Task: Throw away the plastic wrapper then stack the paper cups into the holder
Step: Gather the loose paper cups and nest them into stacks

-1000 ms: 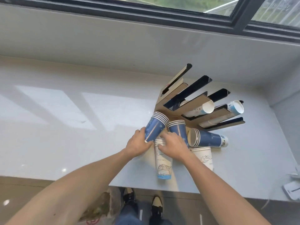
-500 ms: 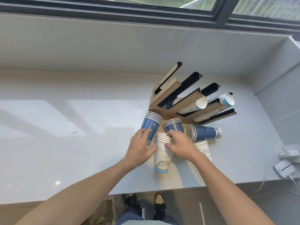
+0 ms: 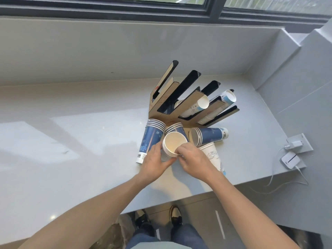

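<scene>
A wood-and-black cup holder (image 3: pixel 181 97) with slanted slots stands on the counter; two of its right slots hold cup stacks (image 3: pixel 197 105). Both hands grip a short stack of white paper cups (image 3: pixel 173 144), tilted so its open mouth faces me. My left hand (image 3: pixel 156 164) wraps its lower left side. My right hand (image 3: pixel 194 160) pinches the rim at the right. Around it lie a blue stack (image 3: pixel 150 141) at the left, another blue stack (image 3: pixel 177 129) behind, a blue stack (image 3: pixel 210 136) on its side at the right, and a white cup (image 3: pixel 214 157) under my right wrist.
The grey counter (image 3: pixel 71 141) runs left, with a wall and window sill behind. At the right edge sit a wall socket with a charger (image 3: pixel 296 144) and a small white device (image 3: pixel 290 159) with cables. My shoes (image 3: pixel 176 216) show on the floor below the counter edge.
The white stack lay flat on the counter before; both hands have lifted and tipped it up so its mouth now faces me. The camera view shifted left and closer.
</scene>
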